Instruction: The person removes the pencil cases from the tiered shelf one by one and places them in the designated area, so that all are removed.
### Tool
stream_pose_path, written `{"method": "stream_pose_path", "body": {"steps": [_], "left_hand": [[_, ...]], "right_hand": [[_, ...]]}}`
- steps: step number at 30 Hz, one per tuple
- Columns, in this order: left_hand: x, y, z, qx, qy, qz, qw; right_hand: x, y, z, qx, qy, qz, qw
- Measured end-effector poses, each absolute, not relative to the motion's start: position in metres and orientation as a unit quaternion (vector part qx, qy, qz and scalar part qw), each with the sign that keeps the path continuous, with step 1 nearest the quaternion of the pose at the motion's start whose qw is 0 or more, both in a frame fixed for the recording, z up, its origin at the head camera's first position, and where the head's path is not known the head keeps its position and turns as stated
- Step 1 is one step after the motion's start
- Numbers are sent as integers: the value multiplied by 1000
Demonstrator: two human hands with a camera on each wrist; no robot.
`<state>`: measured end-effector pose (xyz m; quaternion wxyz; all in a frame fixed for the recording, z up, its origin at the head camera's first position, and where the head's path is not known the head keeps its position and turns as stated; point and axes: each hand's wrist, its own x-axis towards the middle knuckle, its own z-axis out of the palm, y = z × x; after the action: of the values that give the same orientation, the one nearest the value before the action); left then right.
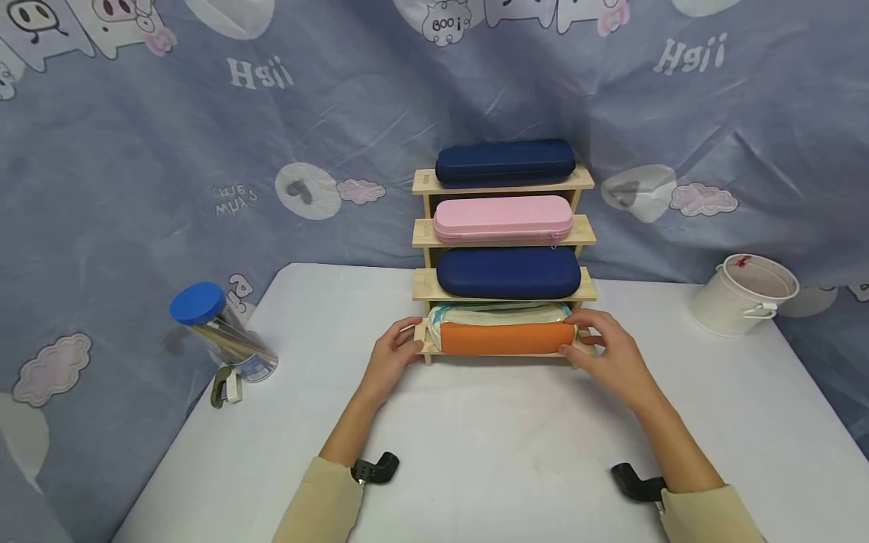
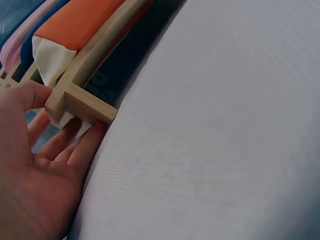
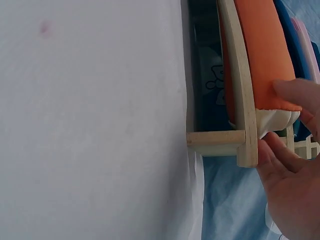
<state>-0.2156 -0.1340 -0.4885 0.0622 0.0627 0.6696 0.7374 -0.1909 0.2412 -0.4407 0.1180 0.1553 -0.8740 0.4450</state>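
A wooden tiered rack (image 1: pixel 419 285) stands on the table with one pencil case on each tier. The orange and cream pencil case (image 1: pixel 505 339) lies on the lowest tier. My left hand (image 1: pixel 388 362) grips the rack's left end; in the left wrist view, its thumb is at the shelf corner and its fingers are curled by the leg. My right hand (image 1: pixel 614 362) pinches the orange case's right end, thumb on its front. Above lie a navy case (image 1: pixel 509 273), a pink case (image 1: pixel 504 219) and a dark blue case (image 1: pixel 505 162).
On the left, a clear jar with a blue lid (image 1: pixel 198 303) holds sticks or pencils, and a small stapler-like item (image 1: pixel 219 386) lies beside it. A white bucket (image 1: pixel 723 305) stands at the right rear. A printed blue-grey cloth (image 1: pixel 136 166) hangs behind the white table (image 1: pixel 468 460).
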Motion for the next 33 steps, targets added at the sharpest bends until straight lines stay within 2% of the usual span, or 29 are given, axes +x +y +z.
{"method": "stream_pose_path", "body": {"steps": [4, 12, 23, 33], "left_hand": [[-221, -130, -502, 60, 674, 735, 45], [-222, -131, -504, 61, 682, 728, 24], [-223, -130, -505, 51, 688, 723, 35], [-215, -133, -485, 60, 669, 738, 65]], "right_hand": [[-192, 245, -446, 161, -873, 442, 128], [-188, 243, -444, 161, -866, 458, 120], [-179, 242, -442, 151, -864, 456, 153], [-172, 243, -441, 129, -849, 493, 141]]}}
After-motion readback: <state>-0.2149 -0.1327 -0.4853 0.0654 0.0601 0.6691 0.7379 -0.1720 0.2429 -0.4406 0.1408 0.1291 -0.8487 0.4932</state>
